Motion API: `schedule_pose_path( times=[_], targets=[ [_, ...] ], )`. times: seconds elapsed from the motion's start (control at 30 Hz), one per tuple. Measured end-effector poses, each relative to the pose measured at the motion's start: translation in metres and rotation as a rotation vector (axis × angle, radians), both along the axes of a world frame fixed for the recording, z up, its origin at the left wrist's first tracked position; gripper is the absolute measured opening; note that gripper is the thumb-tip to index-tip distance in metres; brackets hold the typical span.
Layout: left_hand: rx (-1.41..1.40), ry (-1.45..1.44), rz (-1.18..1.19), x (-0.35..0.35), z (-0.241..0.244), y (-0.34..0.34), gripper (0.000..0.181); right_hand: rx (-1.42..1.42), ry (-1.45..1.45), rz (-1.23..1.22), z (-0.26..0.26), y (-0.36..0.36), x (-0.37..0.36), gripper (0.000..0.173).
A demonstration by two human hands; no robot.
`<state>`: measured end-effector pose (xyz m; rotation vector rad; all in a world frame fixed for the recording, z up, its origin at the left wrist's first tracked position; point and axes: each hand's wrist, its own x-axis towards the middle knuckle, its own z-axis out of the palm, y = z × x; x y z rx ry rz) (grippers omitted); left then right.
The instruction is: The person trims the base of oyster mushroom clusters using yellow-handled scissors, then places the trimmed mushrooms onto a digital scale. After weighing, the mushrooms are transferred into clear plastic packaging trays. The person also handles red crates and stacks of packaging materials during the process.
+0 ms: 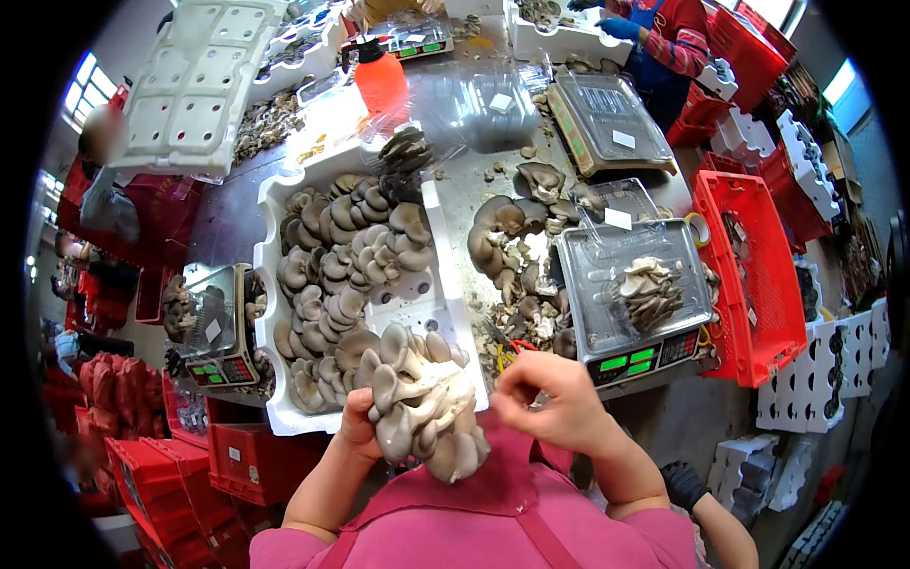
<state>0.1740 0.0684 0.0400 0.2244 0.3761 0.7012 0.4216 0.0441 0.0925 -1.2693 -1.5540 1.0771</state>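
Note:
A large cluster of oyster mushrooms (426, 402) rests in my left hand (361, 424), its pale stems turned up toward me. My right hand (551, 402) is raised just right of the cluster, apart from it, with fingers curled; whether something small is between the fingertips cannot be told. Below lies a white foam box (455, 320) partly filled with oyster mushrooms (341, 235). Scissors with red and yellow handles (513, 346) lie beside my right hand. Right of them, a digital scale (625, 355) carries a clear plastic tray with mushroom pieces (648, 291).
Loose mushrooms and trimmings (522, 277) cover the metal table between box and scale. A red crate (753, 284) stands at the right edge. Beyond are an orange spray bottle (380, 82), stacked clear lids (476, 107) and a second scale (608, 124). Co-workers stand around; a black-gloved hand (684, 484) shows lower right.

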Motion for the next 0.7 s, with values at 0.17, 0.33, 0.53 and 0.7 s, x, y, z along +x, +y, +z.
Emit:
schedule_pose_path(
  times=[0.17, 0.33, 0.53, 0.7],
  targets=[
    [0.045, -0.061, 0.039, 0.001, 0.002, 0.002, 0.092, 0.283, -0.175, -0.151, -0.013, 0.006, 0.009, 0.009],
    [0.089, 0.122, -0.015, -0.004, 0.003, 0.002, 0.094, 0.419, -0.181, -0.112, -0.001, 0.002, -0.002, 0.012],
    [0.25, 0.216, -0.065, -0.005, 0.008, 0.001, 0.083, 0.567, -0.311, -0.065, 0.004, 0.003, -0.015, 0.015],
    [0.226, 0.272, -0.134, -0.013, 0.005, -0.002, 0.08, 0.732, -0.514, -0.07, 0.007, 0.0, -0.016, 0.015]
  ],
)
